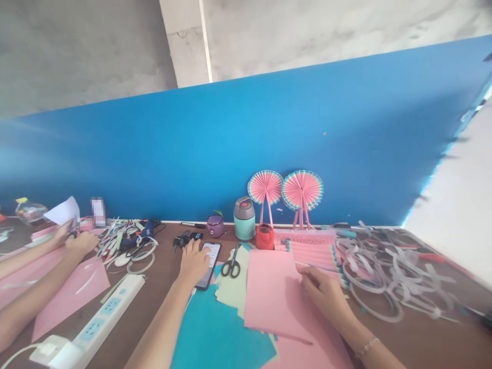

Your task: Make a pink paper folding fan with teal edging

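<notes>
My left hand [194,262] rests over the left edge of a smartphone [213,256] with a lit screen, its fingers spread. My right hand [323,287] lies at the right side of a pink paper sheet [271,287], fingers curled together. By its fingertips is a thin pale strip; whether the fingers grip it or something else is hidden. Beneath the pink sheet lie pale green papers [230,294] and a teal sheet [215,328]. Black-handled scissors [230,267] rest between the phone and the pink sheet.
Two pleated pink fans [302,190] lean on the blue partition [215,138]. A teal flask [245,225], a purple pot [215,225] and a red roll [265,237] stand before it. Curled white strips [384,277] heap at right. A power strip [109,312] and a co-worker's hands [79,243] are at left.
</notes>
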A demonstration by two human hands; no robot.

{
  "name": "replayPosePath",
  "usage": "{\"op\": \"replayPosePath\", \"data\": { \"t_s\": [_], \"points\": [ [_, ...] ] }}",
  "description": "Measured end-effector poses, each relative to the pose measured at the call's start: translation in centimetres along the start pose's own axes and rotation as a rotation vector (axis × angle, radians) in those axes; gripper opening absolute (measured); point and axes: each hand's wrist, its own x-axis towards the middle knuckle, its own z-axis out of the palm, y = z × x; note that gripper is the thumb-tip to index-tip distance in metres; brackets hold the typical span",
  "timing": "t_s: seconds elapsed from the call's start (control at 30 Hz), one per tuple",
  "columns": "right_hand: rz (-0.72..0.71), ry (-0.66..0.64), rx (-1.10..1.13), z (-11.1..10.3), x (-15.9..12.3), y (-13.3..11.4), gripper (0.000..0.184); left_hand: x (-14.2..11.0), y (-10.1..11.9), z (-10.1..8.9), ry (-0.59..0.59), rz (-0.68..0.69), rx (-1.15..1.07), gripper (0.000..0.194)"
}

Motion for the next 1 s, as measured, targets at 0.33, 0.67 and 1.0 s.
{"op": "replayPosePath", "data": {
  "t_s": [0.33, 0.67, 1.0],
  "points": [
    [-0.005, -0.005, 0.002, 0.1, 0.1, 0.3, 0.041, -1.2, -1.2, 0.4, 0.073, -0.011, -0.062, 0.043],
    [-0.022, 0.004, 0.002, 0.4, 0.3, 0.8, 0.04, -2.1, -0.4, 0.6, 0.105, 0.047, -0.061, 0.038],
    [-0.012, 0.0, -0.013, 0.1, 0.0, 0.2, 0.042, -1.5, -0.3, 1.7, 0.087, 0.028, -0.044, 0.039]
  ]
}}
